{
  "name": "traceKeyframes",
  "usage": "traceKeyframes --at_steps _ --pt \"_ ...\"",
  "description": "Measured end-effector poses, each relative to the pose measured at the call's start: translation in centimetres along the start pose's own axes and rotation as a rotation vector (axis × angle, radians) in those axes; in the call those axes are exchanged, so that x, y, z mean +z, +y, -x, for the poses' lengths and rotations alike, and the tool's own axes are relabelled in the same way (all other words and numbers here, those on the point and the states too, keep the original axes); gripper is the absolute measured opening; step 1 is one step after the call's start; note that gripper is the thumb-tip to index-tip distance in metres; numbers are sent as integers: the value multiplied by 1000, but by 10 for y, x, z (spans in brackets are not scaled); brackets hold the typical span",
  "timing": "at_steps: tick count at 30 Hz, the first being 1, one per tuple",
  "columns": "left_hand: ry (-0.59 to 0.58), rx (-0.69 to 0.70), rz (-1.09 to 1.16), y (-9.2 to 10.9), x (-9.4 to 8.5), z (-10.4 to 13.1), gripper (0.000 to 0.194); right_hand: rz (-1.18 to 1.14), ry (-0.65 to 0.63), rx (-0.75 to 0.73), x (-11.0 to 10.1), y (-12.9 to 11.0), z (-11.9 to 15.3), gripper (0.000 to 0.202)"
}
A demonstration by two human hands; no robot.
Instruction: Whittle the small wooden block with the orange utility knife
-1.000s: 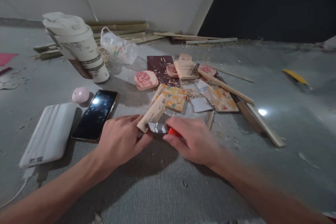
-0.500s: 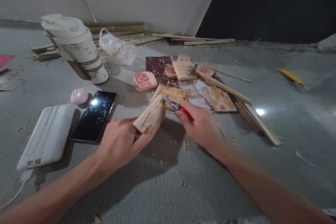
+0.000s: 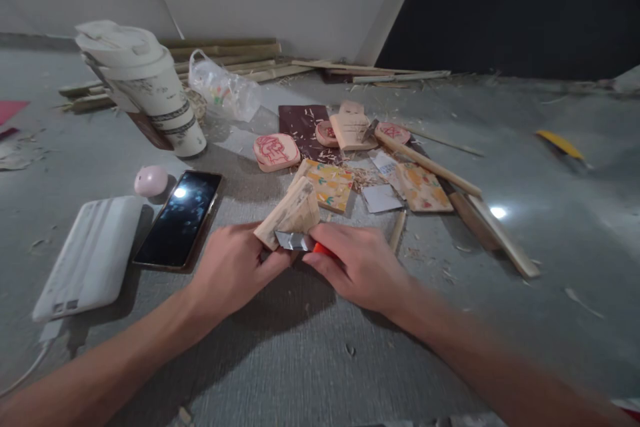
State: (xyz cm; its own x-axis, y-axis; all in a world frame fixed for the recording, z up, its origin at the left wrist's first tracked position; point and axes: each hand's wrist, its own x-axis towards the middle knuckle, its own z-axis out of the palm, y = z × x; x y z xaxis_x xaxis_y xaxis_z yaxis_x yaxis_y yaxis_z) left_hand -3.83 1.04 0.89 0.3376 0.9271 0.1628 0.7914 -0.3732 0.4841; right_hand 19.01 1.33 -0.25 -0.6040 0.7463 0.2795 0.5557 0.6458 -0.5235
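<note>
My left hand [image 3: 240, 267] is closed around the lower end of a pale wooden block [image 3: 294, 208], which is tilted up to the right and has dark marks on its narrow face. My right hand [image 3: 360, 263] grips a utility knife [image 3: 320, 249] by its red-orange handle. The knife's broad blade [image 3: 294, 240] points left and lies against the block's near side, close to my left thumb. Most of the handle is hidden in my fingers. Just beyond the block is a yellow patterned square [image 3: 330, 183].
Left stand a tilted lidded cup [image 3: 145, 87], a phone [image 3: 180, 220], a white power bank [image 3: 90, 257] and a pink round object [image 3: 151, 181]. Beyond lie red-drawn wooden pieces [image 3: 276, 151], a hammer-like tool [image 3: 430, 163] and shavings. A yellow-handled tool [image 3: 560, 145] is far right.
My right hand has moved left and toward me, bringing the blade from the block's far end down along its near side. The left hand still holds the block in about the same place.
</note>
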Motion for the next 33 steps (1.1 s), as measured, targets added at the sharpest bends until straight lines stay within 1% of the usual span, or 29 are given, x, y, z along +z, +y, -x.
traceKeyframes --at_steps 8,17,19,22,25,27,31,33 --pt "-18 -67 20 3 -1 -3 38 131 88 -37 -2 2 -2 34" --pt "-71 -106 63 3 -4 -4 40 163 123 -40 2 -2 -4 34" --pt "-60 -114 56 3 -3 -2 44 190 140 26 -2 4 -5 34" --pt "-37 -66 25 3 -1 1 49 287 239 203 -11 21 -7 32" --pt "-44 -54 19 3 1 2 47 283 283 284 -17 31 -8 29" --pt "-39 -78 27 2 3 1 46 221 265 265 -16 28 -8 31" --pt "-23 -93 64 0 4 -1 47 93 158 114 -6 9 -6 34" --pt "-26 -96 83 1 4 -1 44 63 101 56 -2 2 -4 35"
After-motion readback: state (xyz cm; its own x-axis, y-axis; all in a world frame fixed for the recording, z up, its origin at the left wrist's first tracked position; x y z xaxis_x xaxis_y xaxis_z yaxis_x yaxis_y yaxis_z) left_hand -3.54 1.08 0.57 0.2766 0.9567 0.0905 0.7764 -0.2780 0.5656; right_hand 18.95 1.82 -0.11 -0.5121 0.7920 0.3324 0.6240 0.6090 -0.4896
